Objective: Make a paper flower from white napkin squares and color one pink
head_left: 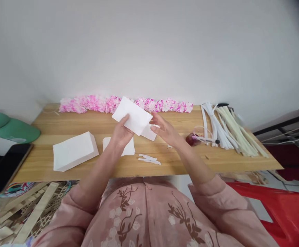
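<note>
Now your left hand (122, 134) pinches white rectangular paper (133, 116) above the brown wooden table (170, 161), partly hiding a frilly pink-and-white garland (87, 103); your right hand's (166, 131) grip stands part-open at the paper's edge.

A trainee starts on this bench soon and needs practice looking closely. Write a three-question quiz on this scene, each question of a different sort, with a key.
1. Multiple choice: what does the left hand hold?
A) a phone
B) white paper
C) a green cap

2. True or false: the fluffy pink-and-white strip lies along the far edge of the wooden table, by the wall.

3. Fill in: as the person sees it, the thick white stack lies to the ____ of the left hand.

Key: 1. B; 2. True; 3. left
</note>
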Available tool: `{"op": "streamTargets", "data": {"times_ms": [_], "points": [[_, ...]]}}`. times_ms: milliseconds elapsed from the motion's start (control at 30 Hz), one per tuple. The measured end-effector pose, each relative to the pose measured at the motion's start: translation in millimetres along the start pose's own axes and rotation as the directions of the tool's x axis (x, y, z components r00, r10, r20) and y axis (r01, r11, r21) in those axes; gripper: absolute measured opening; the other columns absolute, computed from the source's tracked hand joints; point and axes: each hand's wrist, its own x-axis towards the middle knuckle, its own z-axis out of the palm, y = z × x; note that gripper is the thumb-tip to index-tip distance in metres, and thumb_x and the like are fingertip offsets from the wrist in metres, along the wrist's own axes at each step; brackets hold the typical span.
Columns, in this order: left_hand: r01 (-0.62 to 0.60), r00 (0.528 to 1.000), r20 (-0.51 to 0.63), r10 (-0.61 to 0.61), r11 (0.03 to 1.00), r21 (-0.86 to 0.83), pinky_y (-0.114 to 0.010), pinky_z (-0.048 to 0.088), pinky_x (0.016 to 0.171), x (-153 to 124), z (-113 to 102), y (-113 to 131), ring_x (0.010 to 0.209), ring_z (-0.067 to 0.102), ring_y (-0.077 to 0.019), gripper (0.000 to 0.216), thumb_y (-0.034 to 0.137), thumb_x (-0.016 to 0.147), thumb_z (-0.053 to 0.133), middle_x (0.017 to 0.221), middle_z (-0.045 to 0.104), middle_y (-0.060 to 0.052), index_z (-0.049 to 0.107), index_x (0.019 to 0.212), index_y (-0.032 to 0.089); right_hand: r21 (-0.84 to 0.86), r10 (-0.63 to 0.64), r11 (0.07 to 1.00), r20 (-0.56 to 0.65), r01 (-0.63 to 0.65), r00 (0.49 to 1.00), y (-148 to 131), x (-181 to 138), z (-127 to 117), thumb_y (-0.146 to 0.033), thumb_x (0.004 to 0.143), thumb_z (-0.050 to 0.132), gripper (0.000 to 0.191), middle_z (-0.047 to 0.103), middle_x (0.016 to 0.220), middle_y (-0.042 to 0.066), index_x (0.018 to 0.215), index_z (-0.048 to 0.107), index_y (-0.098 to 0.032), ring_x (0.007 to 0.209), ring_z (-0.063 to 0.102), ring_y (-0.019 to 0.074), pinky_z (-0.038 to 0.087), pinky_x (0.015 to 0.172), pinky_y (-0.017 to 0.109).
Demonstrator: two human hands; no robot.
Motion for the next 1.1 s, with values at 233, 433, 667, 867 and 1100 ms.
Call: {"op": "streamTargets", "data": {"times_ms": [233, 433, 667, 867, 1100], "points": [[-0.053, 0.998, 0.038, 0.042, 0.939, 0.341, -0.036, 0.056, 0.092, 12, -10, -12, 0.102, 0.070, -0.0238, 0.038, 0.015, 0.074, 0.074, 0.107, 0.075, -0.009, 0.067, 0.111, 0.015, 0.203, 0.128, 0.975, -0.201, -0.086, 0.971, 32, 31, 6, -0.046, 0.077, 0.069, 0.053, 0.064, 0.074, -0.002, 0.123, 0.060, -0.022, 0.068, 0.057, 0.0143, 0.048, 0.059, 0.026], [-0.244, 0.959, 0.152, 0.240, 0.426, 0.871, -0.042, 0.046, 0.102, 46, -17, -1, 0.114, 0.062, -0.0330, 0.045, 0.008, 0.060, 0.075, 0.105, 0.073, -0.007, 0.073, 0.103, 0.020, -0.263, 0.074, 0.955, -0.231, -0.136, 0.970, 56, 35, -12, -0.030, 0.081, 0.063, 0.043, 0.071, 0.081, 0.001, 0.123, 0.063, -0.019, 0.071, 0.061, 0.0158, 0.047, 0.071, 0.031], [-0.263, 0.961, 0.261, 0.087, 0.012, 0.965, -0.040, 0.036, 0.108, 53, -25, -2, 0.120, 0.057, -0.0365, 0.065, 0.009, 0.059, 0.076, 0.119, 0.070, -0.007, 0.068, 0.120, 0.029, -0.525, 0.102, 0.833, -0.167, -0.176, 0.981, 65, 38, -22, -0.024, 0.088, 0.061, 0.039, 0.075, 0.098, 0.006, 0.127, 0.063, -0.020, 0.085, 0.066, 0.0192, 0.046, 0.079, 0.032], [-0.186, 0.967, 0.196, 0.161, -0.074, 0.980, -0.039, 0.038, 0.098, 50, -29, 10, 0.095, 0.064, -0.0339, 0.051, 0.033, 0.068, 0.078, 0.073, 0.068, -0.004, 0.069, 0.118, 0.024, -0.775, -0.008, 0.627, -0.114, -0.083, 0.993, 71, 33, -23, -0.044, 0.092, 0.059, 0.049, 0.069, 0.116, 0.014, 0.133, 0.057, -0.016, 0.106, 0.060, 0.0277, 0.044, 0.087, 0.036], [-0.202, 0.963, 0.195, 0.186, 0.017, 0.979, -0.038, 0.037, 0.099, 59, -37, 9, 0.089, 0.063, -0.0299, 0.046, 0.024, 0.067, 0.077, 0.071, 0.065, -0.002, 0.072, 0.112, 0.023, -0.716, 0.079, 0.692, -0.053, -0.093, 0.995, 71, 33, -17, -0.031, 0.087, 0.063, 0.013, 0.070, 0.092, 0.006, 0.086, 0.065, -0.019, 0.086, 0.059, 0.0199, 0.040, 0.076, 0.030]]}}
